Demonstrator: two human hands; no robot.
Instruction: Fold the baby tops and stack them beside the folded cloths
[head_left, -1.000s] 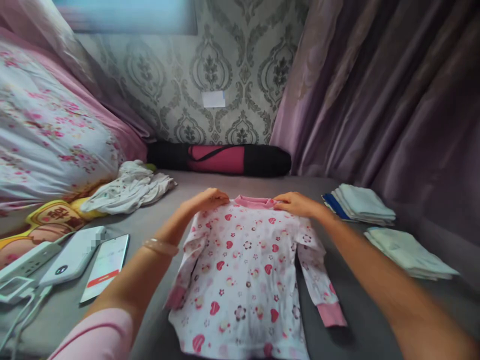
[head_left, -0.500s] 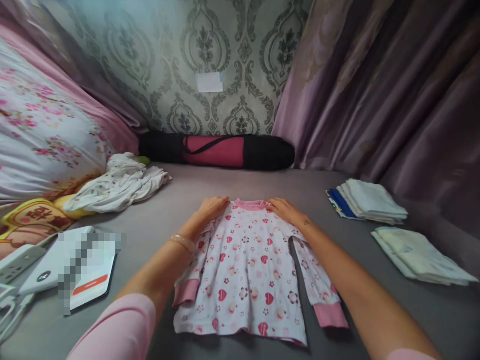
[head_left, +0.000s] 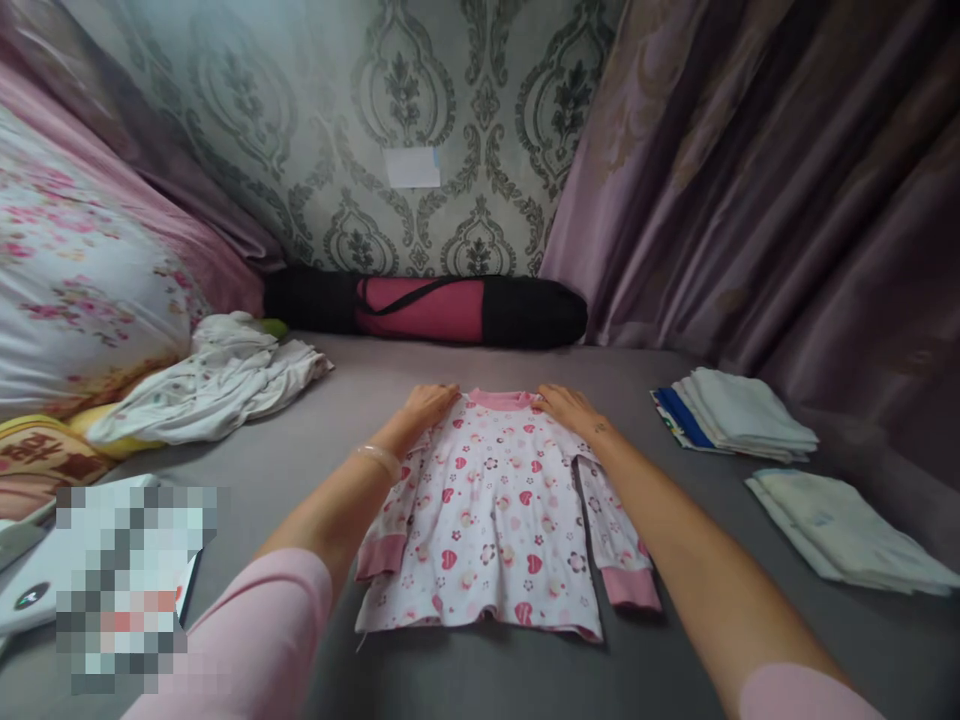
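Observation:
A small long-sleeved shirt (head_left: 487, 520), white with pink hearts and flowers and with pink collar and cuffs, lies spread on the grey bed sheet, its collar away from me. My left hand (head_left: 433, 402) is closed on its left shoulder beside the collar, fingertips partly hidden. At the other shoulder, my right hand (head_left: 566, 405) grips the fabric in the same way. Both sleeves lie down along the shirt's sides, and my forearms cover parts of them. The bottom hem is slightly wavy.
Folded cloths (head_left: 750, 410) are stacked at right, with another folded cloth (head_left: 847, 530) nearer. To the left are a crumpled white garment (head_left: 217, 380), a floral pillow (head_left: 82, 270) and a white device (head_left: 37, 580) beside a blurred-out item. A black-and-pink long bag (head_left: 420, 308) lies along the wall.
The shirt has shifted a little away from me with both hands at its shoulders. Its hem and cuffs now lie farther from me. The view has turned slightly.

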